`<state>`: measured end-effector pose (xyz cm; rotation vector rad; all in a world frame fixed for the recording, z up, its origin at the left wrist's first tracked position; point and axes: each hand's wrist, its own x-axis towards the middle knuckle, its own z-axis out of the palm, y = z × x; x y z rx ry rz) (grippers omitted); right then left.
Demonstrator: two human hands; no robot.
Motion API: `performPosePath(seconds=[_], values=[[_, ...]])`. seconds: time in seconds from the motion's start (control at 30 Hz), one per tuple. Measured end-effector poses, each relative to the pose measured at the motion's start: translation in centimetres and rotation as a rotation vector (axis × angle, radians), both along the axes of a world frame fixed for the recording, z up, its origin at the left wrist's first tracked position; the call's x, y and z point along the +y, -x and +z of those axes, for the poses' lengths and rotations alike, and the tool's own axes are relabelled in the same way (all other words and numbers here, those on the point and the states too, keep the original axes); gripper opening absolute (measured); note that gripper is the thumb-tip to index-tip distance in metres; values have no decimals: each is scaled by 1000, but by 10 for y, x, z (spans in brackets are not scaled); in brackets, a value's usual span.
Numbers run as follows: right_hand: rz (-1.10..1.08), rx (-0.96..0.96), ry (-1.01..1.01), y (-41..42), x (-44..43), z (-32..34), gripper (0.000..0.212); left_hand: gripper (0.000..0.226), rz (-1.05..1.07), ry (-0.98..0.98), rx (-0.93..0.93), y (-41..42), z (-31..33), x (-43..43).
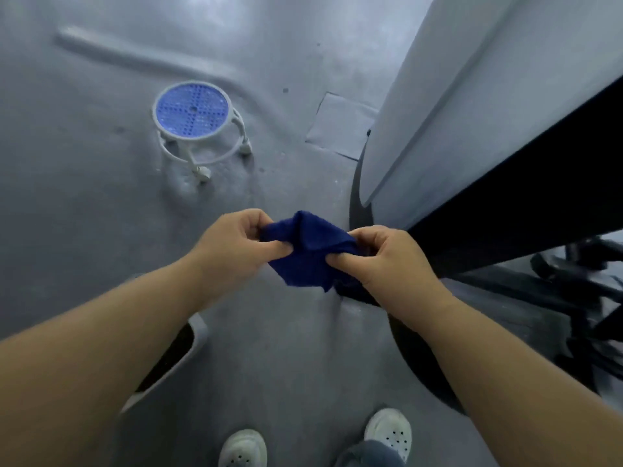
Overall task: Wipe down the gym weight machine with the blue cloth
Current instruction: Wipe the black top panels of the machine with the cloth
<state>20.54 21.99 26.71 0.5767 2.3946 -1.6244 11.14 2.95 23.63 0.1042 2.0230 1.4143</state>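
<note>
While both hands are taken up with the cloth, nothing is yet pressed against the machine. The left hand (232,247) pinches one side of the blue cloth (306,254) between thumb and curled fingers. The right hand (387,261) pinches the other side the same way. The cloth hangs bunched between them in mid-air, in front of the body and above the grey floor (101,214), with a loose corner drooping below.

Outward from the hands, the weight machine (526,197) lies to the right and a little ahead. Its dark slab slants from just beside the right hand up and away to the right, with a pale panel (448,106) running alongside it. Whether that panel belongs to the machine I cannot tell.

The right hand is plainly the nearer one. Its knuckles overlap the dark edge in this view, though contact cannot be judged. The likely next move is a short reach rightward, with strokes following the slab's long slanting line.

A small stool (195,112) with a blue top stands well apart on the left — out of the way.
</note>
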Motion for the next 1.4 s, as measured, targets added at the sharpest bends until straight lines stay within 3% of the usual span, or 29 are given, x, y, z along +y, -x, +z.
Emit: performPosePath(seconds=[0.1, 0.2, 0.3, 0.43, 0.63, 0.73, 0.83, 0.93, 1.1, 1.23, 1.3, 1.4], values=[[-26, 90, -96, 28, -17, 90, 15, 30, 3, -39, 92, 30, 94, -16], [-106, 145, 12, 60, -36, 182, 20, 36, -31, -48, 181, 59, 196, -39], [-198, 213, 234, 92, -58, 267, 21, 44, 37, -208, 169, 82, 283, -62], [-245, 141, 392, 130, -71, 356, 30, 30, 179, -286, 180, 109, 362, -68], [-263, 107, 654, 197, -37, 435, 70, 12, 252, -307, 243, 168, 439, -32], [-258, 187, 641, 240, -11, 454, 79, 28, 162, -333, 340, 207, 470, -7], [-137, 199, 659, 288, 5, 472, 75, 42, 190, -307, 459, 251, 503, 16], [-1, 230, 532, 328, 14, 489, 53, 45, 209, -296, 528, 292, 527, 32], [-45, 340, 45, 377, 46, 513, 19, 41, 92, -74, 723, 344, 548, 51], [-72, 402, -90, 417, 76, 540, 18, 9, -33, 103, 892, 401, 567, 72], [-92, 442, -108, 442, 89, 556, 18, 4, -78, 56, 910, 435, 578, 85], [-134, 509, -100, 483, 102, 579, 20, 8, -68, -211, 726, 492, 597, 107]])
